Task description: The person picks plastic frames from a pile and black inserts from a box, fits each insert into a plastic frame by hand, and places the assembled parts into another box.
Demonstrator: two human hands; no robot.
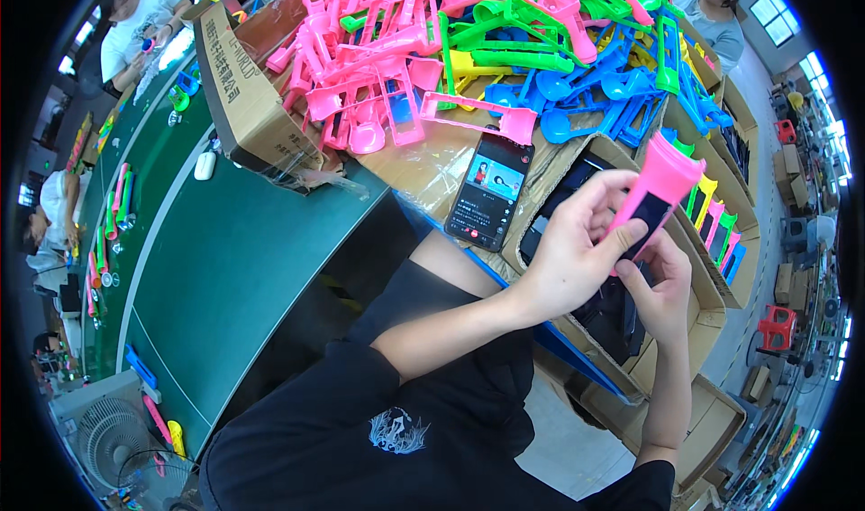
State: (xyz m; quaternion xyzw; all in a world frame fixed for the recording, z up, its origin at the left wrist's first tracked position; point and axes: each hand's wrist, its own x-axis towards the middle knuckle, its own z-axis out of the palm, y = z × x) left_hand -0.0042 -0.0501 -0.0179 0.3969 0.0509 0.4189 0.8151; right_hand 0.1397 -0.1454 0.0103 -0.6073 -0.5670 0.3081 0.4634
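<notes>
A pink plastic housing [669, 170], wide and scooped at its upper end, is held up between my two hands. Set against its side is a dark flat panel [649, 215]. My left hand [569, 251] closes round the left side of the housing, thumb lying over the panel. From below, my right hand [665, 296] grips the lower end with thumb and fingers. Under both hands stands a cardboard box [710, 320] holding dark flat pieces [605, 323], partly hidden by my hands.
A heap of pink parts [360, 83], with green, blue and yellow ones, covers the far cardboard. A lit phone [491, 191] lies left of the box. Finished-looking coloured housings fill another box [714, 227] at right. The green table [261, 241] curves leftward, where other people [144, 33] work.
</notes>
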